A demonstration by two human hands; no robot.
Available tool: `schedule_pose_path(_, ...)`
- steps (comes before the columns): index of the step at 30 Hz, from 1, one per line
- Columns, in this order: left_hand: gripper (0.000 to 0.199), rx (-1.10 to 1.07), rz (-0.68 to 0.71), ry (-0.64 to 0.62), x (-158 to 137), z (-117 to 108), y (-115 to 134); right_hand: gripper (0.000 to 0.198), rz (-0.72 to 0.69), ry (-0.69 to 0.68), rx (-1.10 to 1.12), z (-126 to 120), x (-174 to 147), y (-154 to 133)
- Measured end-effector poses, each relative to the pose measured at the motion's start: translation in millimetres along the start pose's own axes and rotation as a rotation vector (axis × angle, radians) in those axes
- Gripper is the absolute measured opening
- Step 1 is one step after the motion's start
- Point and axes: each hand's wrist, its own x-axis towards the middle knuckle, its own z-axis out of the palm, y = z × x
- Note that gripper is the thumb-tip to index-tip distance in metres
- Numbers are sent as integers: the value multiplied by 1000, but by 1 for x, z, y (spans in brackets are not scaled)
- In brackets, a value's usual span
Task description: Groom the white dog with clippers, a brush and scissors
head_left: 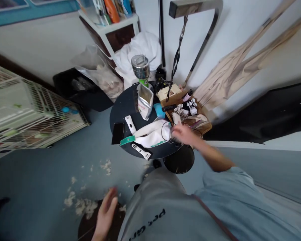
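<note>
My right hand (pixel 183 134) reaches over the right edge of a small round dark table (pixel 163 153), beside a white mesh bag (pixel 153 134) with green trim and a thin dark cord. Its fingers are smeared by motion, so I cannot tell whether they hold anything. Two white hair clippers lie near the bag, one clipper (pixel 130 125) behind it and another clipper (pixel 141 151) in front. A brown tray (pixel 207 129) of clipper combs and scissors stands just beyond this hand. My left hand (pixel 106 207) hangs low over a dark brown round seat, fingers stretched out and holding nothing.
On the table are a phone (pixel 117 133), an opened silver pouch (pixel 145 102) and a metal-topped container (pixel 140 67). A metal arm (pixel 198 6) with a hanging strap rises behind. White wire cages (pixel 40 117) stand left. Pale hair tufts (pixel 85 206) lie on the floor.
</note>
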Motion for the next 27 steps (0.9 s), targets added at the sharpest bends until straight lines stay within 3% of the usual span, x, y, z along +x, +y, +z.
schedule_pose_path(3,81,-219,89,-243,16,79,32,13,-153,-364,158,95,-22,-48)
schedule_pose_path(4,69,-222,89,-273,16,98,41,16,-197,-456,205,110,-24,-50)
schedule_pose_path(6,62,-281,44,-204,15,117,52,22,-190,-474,147,106,-15,-30)
schedule_pose_path(7,61,-306,12,-140,16,117,53,24,-110,-356,43,88,-5,-10)
schedule_pose_path(9,63,-344,-41,16,23,103,48,32,177,-30,-292,36,23,42)
schedule_pose_path(10,63,-339,-60,82,28,92,42,37,321,59,-481,9,39,69)
schedule_pose_path(12,60,-301,-89,161,38,69,28,52,521,49,-798,-33,64,118)
schedule_pose_path(13,59,-273,-101,182,42,59,21,52,555,41,-831,-46,73,137)
schedule_pose_path(17,49,-210,-150,262,44,30,-4,35,582,-11,-884,-53,69,174)
schedule_pose_path(21,42,-232,-226,338,33,14,-19,31,530,-47,-895,-50,35,181)
schedule_pose_path(27,38,-280,-265,348,28,7,-32,30,531,-105,-843,-59,1,184)
